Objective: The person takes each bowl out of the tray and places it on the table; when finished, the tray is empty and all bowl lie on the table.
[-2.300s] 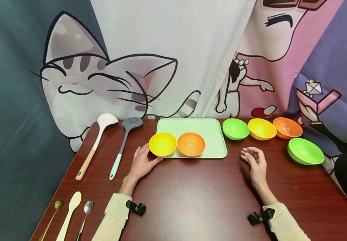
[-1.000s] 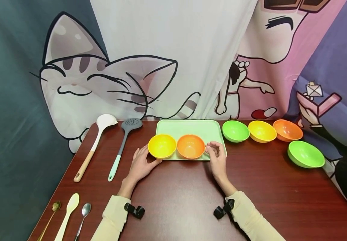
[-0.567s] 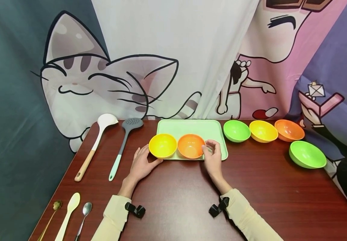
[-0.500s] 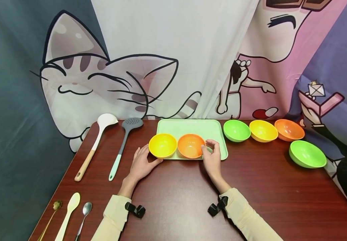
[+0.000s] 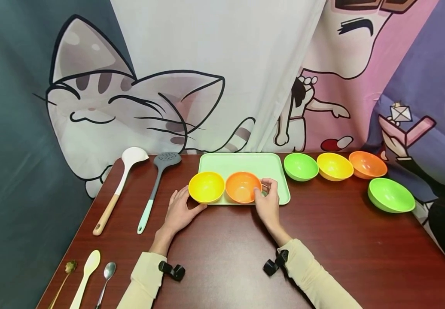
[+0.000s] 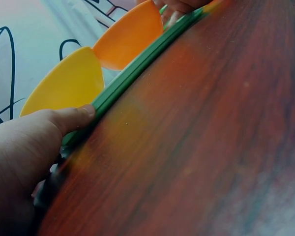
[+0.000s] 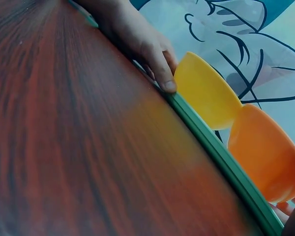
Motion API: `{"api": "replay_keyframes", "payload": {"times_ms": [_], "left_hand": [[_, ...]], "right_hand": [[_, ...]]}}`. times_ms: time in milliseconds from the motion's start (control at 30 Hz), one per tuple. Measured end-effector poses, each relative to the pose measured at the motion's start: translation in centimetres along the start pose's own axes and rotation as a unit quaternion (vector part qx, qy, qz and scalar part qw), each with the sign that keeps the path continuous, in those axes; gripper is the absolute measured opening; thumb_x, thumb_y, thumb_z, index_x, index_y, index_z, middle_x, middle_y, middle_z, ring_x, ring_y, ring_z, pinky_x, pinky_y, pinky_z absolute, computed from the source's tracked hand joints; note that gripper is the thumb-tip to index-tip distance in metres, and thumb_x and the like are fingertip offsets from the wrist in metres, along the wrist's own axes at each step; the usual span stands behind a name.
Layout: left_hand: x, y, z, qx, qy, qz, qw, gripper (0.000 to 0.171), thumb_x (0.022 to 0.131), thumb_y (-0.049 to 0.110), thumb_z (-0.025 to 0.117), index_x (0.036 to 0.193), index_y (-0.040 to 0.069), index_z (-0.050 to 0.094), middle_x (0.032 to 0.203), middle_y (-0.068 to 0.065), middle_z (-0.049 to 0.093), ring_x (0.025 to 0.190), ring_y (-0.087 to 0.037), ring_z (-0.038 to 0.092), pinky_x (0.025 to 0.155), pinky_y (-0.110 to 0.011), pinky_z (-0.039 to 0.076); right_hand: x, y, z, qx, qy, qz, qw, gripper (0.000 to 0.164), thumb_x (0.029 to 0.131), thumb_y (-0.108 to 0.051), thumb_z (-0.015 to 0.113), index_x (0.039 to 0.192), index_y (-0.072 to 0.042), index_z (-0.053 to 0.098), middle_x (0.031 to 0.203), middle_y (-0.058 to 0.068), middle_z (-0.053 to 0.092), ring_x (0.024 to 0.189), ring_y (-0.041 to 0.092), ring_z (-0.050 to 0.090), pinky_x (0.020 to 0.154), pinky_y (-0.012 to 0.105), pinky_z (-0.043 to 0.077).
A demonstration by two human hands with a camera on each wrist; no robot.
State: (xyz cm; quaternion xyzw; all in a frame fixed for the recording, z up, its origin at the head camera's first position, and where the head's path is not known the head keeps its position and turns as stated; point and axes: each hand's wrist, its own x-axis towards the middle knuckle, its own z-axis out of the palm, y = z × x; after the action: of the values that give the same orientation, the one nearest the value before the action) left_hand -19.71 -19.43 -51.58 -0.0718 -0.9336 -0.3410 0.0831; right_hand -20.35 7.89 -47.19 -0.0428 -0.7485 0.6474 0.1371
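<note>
In the head view, a yellow bowl (image 5: 206, 188) and an orange bowl (image 5: 243, 188) stand side by side along the front of a pale green tray (image 5: 242, 161). My left hand (image 5: 178, 212) holds the tray's front left corner, close against the yellow bowl. Its thumb (image 6: 81, 115) lies on the tray rim in the left wrist view; its other fingers are mostly hidden there. My right hand (image 5: 268, 204) grips the orange bowl's right side, thumb at the near side and fingers curled behind. In the right wrist view, that hand's fingertips show under the orange bowl (image 7: 265, 152).
Right of the tray sit green (image 5: 301, 166), yellow (image 5: 335, 166) and orange (image 5: 367, 164) bowls, plus another green bowl (image 5: 391, 195). To the left lie a white ladle (image 5: 123, 180) and a grey slotted turner (image 5: 156, 184). Several small spoons, one cream (image 5: 91, 262), lie at front left.
My right hand has come left from beside the tray to the orange bowl, and its thumb now overlaps the bowl's right side. The left hand and the bowls have kept their places.
</note>
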Motion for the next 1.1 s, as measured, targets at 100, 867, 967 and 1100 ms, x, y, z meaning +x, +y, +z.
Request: {"api": "replay_keyframes", "payload": {"times_ms": [100, 867, 967, 1100], "left_hand": [[0.0, -0.1, 0.0, 0.001, 0.002, 0.0, 1.0, 0.079, 0.085, 0.051, 0.075, 0.148, 0.012, 0.048, 0.148, -0.01, 0.052, 0.144, -0.029, 0.04, 0.124, -0.057, 0.012], [-0.1, -0.2, 0.1, 0.0, -0.005, -0.004, 1.0, 0.08, 0.085, 0.052, 0.074, 0.149, 0.014, 0.046, 0.149, -0.009, 0.051, 0.145, -0.028, 0.039, 0.124, -0.056, 0.011], [-0.2, -0.2, 0.1, 0.0, -0.006, -0.005, 1.0, 0.08, 0.085, 0.052, 0.074, 0.149, 0.014, 0.046, 0.149, -0.009, 0.05, 0.145, -0.028, 0.039, 0.124, -0.056, 0.011], [-0.1, -0.3, 0.0, 0.005, -0.008, -0.005, 0.9999, 0.08, 0.085, 0.052, 0.074, 0.149, 0.013, 0.046, 0.149, -0.01, 0.05, 0.145, -0.028, 0.039, 0.124, -0.056, 0.011]], "right_hand": [[0.7, 1.4, 0.2, 0.0, -0.001, 0.01, 1.0, 0.037, 0.093, 0.001, 0.057, 0.129, 0.006, 0.048, 0.134, 0.024, 0.055, 0.124, 0.038, 0.057, 0.101, 0.042, 0.048], [1.1, 2.9, -0.3, 0.063, 0.04, -0.024, 0.997, 0.025, 0.09, 0.004, 0.057, 0.113, 0.005, 0.065, 0.111, 0.021, 0.066, 0.093, 0.016, 0.061, 0.07, 0.012, 0.051], [0.5, 1.6, -0.4, 0.08, 0.051, -0.04, 0.995, 0.023, 0.087, 0.008, 0.056, 0.108, 0.012, 0.065, 0.105, 0.027, 0.064, 0.087, 0.015, 0.059, 0.073, 0.012, 0.048], [-0.2, 0.3, -0.5, 0.081, 0.047, -0.052, 0.994, 0.021, 0.085, 0.009, 0.056, 0.103, 0.016, 0.065, 0.098, 0.029, 0.064, 0.084, 0.014, 0.058, 0.075, 0.013, 0.047]]}}
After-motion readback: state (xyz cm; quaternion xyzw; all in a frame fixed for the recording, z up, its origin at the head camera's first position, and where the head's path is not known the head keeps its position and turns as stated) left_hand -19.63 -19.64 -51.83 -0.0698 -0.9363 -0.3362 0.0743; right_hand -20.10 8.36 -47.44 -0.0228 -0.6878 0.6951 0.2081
